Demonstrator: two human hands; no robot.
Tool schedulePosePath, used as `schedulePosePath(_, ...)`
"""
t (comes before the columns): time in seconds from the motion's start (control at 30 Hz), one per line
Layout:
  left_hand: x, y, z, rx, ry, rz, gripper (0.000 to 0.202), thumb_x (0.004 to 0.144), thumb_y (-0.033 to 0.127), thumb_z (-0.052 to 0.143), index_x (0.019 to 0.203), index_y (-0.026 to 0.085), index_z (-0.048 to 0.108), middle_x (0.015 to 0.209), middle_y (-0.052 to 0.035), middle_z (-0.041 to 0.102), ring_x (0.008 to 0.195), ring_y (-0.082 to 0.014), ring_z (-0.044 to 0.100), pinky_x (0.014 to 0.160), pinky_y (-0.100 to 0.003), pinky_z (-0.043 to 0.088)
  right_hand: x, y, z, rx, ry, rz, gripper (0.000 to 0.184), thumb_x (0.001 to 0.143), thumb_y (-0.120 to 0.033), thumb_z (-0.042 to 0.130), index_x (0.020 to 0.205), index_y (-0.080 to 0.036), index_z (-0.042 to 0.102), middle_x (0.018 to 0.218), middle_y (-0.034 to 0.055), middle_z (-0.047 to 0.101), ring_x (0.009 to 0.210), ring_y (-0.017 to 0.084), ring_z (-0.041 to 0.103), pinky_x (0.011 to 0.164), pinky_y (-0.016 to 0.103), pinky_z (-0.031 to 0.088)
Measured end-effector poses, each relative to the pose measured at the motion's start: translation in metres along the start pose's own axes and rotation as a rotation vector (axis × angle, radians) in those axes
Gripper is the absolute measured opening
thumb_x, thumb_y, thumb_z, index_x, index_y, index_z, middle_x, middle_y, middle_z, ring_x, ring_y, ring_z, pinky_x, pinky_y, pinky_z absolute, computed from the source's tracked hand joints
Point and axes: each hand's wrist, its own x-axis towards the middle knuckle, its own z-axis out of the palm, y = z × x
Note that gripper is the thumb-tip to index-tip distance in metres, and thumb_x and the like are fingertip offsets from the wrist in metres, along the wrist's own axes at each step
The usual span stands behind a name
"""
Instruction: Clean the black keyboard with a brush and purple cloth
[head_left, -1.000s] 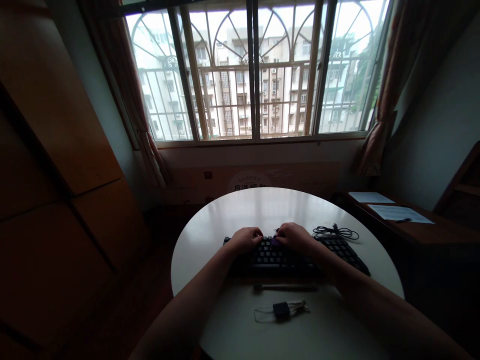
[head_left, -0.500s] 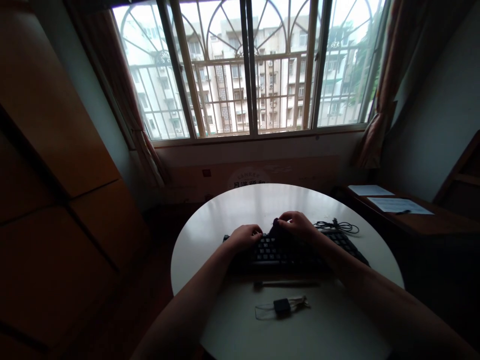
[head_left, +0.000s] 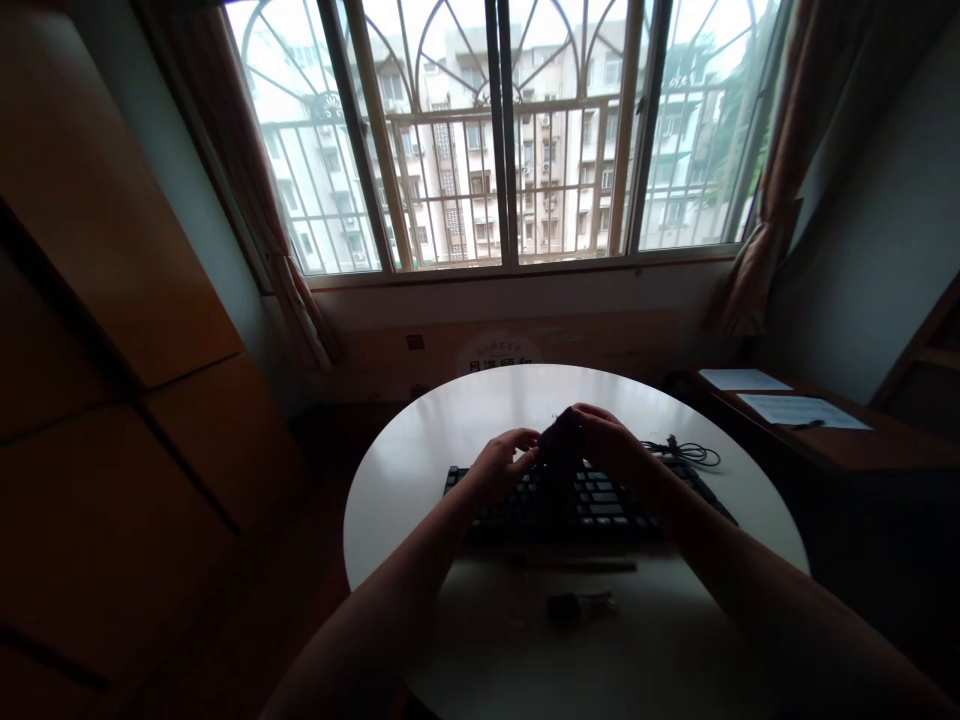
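Two hands meet at mid-frame. The right hand [head_left: 611,440] pinches a small dark object [head_left: 561,438], raised just above the keyboard [head_left: 600,500], whose long axis runs left to right across the round table [head_left: 487,400]. The left hand [head_left: 496,466], fingers curled, reaches the object's left edge, though its grip cannot be told. A second ago both hands rested lower, on the keys.

A small dark piece [head_left: 561,442] hovers just above the flat black keyboard [head_left: 600,505].
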Motion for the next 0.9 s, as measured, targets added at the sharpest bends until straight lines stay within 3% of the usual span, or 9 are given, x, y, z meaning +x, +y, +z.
schedulePosePath(0.13,0.001,0.011,0.002,-0.263,0.018,0.048,0.037,0.089,0.042,0.054,0.110,0.014,0.065,0.098,-0.0087,0.070,0.086,-0.0197,0.065,0.075,-0.029,0.051,-0.004,-0.001,0.006,0.015,-0.032,0.040,0.024,0.080,-0.042,0.069,0.078,-0.018,0.063,0.064,0.0000,0.060,0.055,0.013,0.054,0.049,0.023,0.041)
schedulePosePath(0.37,0.001,0.008,0.001,-0.353,0.016,0.013,0.038,0.087,0.047,0.056,0.090,0.011,0.069,0.081,-0.0066,0.068,0.074,-0.0175,0.062,0.065,-0.026,0.048,0.002,0.011,0.005,-0.064,-0.027,0.108,0.029,0.078,-0.045,0.069,0.085,-0.017,0.066,0.072,0.0024,0.063,0.062,0.014,0.056,0.055,0.025,0.043)
schedulePosePath(0.6,0.002,0.003,0.005,-0.198,-0.003,-0.006,0.025,0.082,0.038,0.063,0.089,0.014,0.068,0.079,-0.0045,0.068,0.072,-0.0159,0.062,0.061,-0.023,0.048,0.005,0.022,0.006,-0.236,-0.005,0.107,0.036,0.078,-0.052,0.066,0.086,-0.017,0.066,0.069,0.0006,0.061,0.059,0.013,0.054,0.053,0.024,0.040)
schedulePosePath(0.7,0.002,0.002,0.006,-0.124,0.053,-0.016,0.019,0.080,0.033,0.063,0.081,0.014,0.067,0.072,-0.0018,0.066,0.066,-0.0138,0.059,0.058,-0.022,0.046,0.006,0.025,0.007,-0.376,-0.012,0.050,0.038,0.078,-0.053,0.064,0.091,-0.018,0.064,0.066,-0.0013,0.057,0.053,0.011,0.049,0.049,0.024,0.038)
schedulePosePath(0.77,0.002,0.001,0.005,-0.098,0.105,-0.023,0.018,0.081,0.032,0.062,0.080,0.015,0.067,0.071,-0.0010,0.066,0.065,-0.0132,0.059,0.058,-0.022,0.045,0.007,0.026,0.007,-0.440,0.048,-0.035,0.038,0.079,-0.053,0.064,0.096,-0.019,0.061,0.063,-0.0039,0.053,0.050,0.010,0.045,0.046,0.023,0.036)
schedulePosePath(0.83,0.002,0.000,0.004,-0.075,0.159,-0.035,0.017,0.081,0.032,0.062,0.080,0.015,0.067,0.071,-0.0008,0.066,0.065,-0.0132,0.059,0.059,-0.022,0.044,0.007,0.026,0.006,-0.485,0.110,-0.117,0.037,0.080,-0.053,0.063,0.096,-0.020,0.058,0.060,-0.0058,0.048,0.049,0.010,0.043,0.046,0.022,0.034)
schedulePosePath(0.9,0.003,-0.001,0.002,-0.057,0.202,-0.046,0.018,0.081,0.033,0.062,0.080,0.015,0.067,0.071,-0.0007,0.066,0.065,-0.0132,0.059,0.059,-0.022,0.044,0.007,0.025,0.004,-0.552,0.085,-0.151,0.035,0.080,-0.052,0.063,0.092,-0.019,0.058,0.061,-0.0049,0.049,0.052,0.010,0.044,0.047,0.022,0.035)
